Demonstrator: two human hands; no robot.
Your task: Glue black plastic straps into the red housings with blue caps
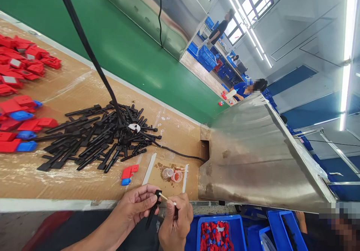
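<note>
My left hand is closed around a black plastic part, whose wide end points up. Pinched in my right hand is a cotton swab, its white tip touching the wide end of the black part. Just above my left hand, a red and blue piece lies on the cardboard-covered bench. Two small cups, one clear and one with reddish contents, stand beyond my hands with swab sticks beside them. A large heap of black parts spreads at the left of centre.
Red pieces and red-blue pieces lie at far left. A black cable crosses the heap. A metal panel bounds the right side. Blue bins sit below the bench. Other people are beyond the green belt and at lower right.
</note>
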